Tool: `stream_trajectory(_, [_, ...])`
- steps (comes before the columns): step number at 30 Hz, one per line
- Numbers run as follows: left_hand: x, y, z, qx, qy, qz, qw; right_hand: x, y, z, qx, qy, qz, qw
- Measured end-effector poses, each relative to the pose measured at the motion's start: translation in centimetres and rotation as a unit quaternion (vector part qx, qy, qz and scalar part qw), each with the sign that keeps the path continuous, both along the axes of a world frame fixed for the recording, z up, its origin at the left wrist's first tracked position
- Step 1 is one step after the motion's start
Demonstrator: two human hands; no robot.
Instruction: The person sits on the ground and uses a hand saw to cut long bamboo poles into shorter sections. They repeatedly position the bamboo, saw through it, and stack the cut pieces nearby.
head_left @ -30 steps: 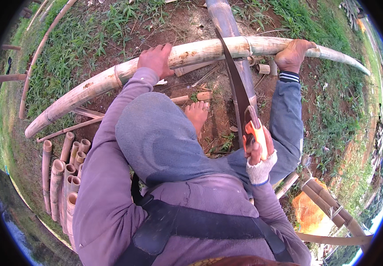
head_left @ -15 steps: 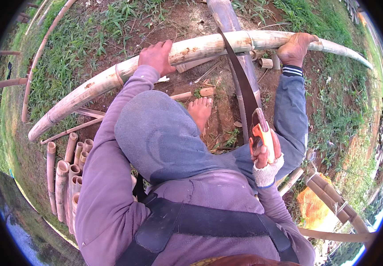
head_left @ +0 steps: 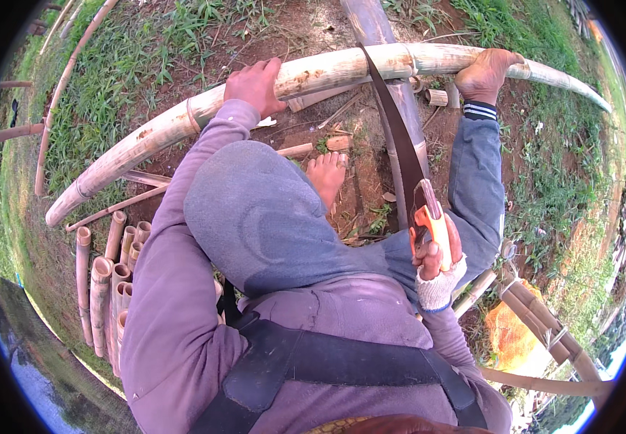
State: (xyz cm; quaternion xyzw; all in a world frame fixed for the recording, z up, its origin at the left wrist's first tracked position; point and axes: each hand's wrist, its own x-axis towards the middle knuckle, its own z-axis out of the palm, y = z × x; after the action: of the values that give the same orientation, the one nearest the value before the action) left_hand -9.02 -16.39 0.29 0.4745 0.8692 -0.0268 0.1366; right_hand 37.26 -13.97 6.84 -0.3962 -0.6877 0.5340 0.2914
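A long, curved bamboo pole (head_left: 146,141) runs across the upper part of the view. My left hand (head_left: 254,87), bare, is wrapped over it left of the middle. In my right hand (head_left: 436,264), which wears a pale fingerless glove, is the orange-and-white handle of a handsaw (head_left: 400,134). Its dark curved blade crosses the pole near the blade's tip; whether it sits in a cut is too small to tell. My right foot (head_left: 483,72) presses on the pole further right. Beneath the pole lies a thicker grey bamboo (head_left: 369,23), running away from me.
Short cut bamboo tubes (head_left: 101,289) stand bunched at the left. Small bamboo offcuts (head_left: 338,142) lie on the soil by my left foot (head_left: 326,177). Lashed bamboo poles (head_left: 541,318) and an orange mesh sack (head_left: 508,336) are at the lower right. Grass surrounds the soil.
My right hand and the saw have shifted slightly back toward me. My left hand and right foot keep their places on the pole.
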Motion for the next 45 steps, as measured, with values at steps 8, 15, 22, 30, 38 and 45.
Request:
stream_trajectory(8, [0.3,1.4,0.5,-0.001,-0.004,-0.02,1.0,-20.1,13.1,-2.6,0.057,0.04,-0.036,0.997])
stream_trajectory(15, [-0.2,-0.4,-0.3,0.018,0.003,-0.002,1.0,-2.2,1.2,-0.2,0.016,0.022,-0.001,1.0])
stream_trajectory(22, [0.6,1.8,0.3,0.033,-0.009,-0.025,0.999,-18.3,12.1,-2.2,0.102,0.036,-0.009,0.994])
stream_trajectory(30, [-0.3,-0.7,0.2,0.017,-0.017,0.007,1.0,-2.7,1.9,-0.8,0.047,-0.031,0.006,0.998])
stream_trajectory(38, [0.7,1.8,0.4,0.027,-0.023,-0.027,0.999,-17.4,12.2,-3.5,0.046,0.023,-0.012,0.999])
stream_trajectory(45, [0.2,1.5,-0.7,0.041,-0.032,-0.031,0.998,-7.6,4.5,-0.8,0.091,-0.015,-0.03,0.995])
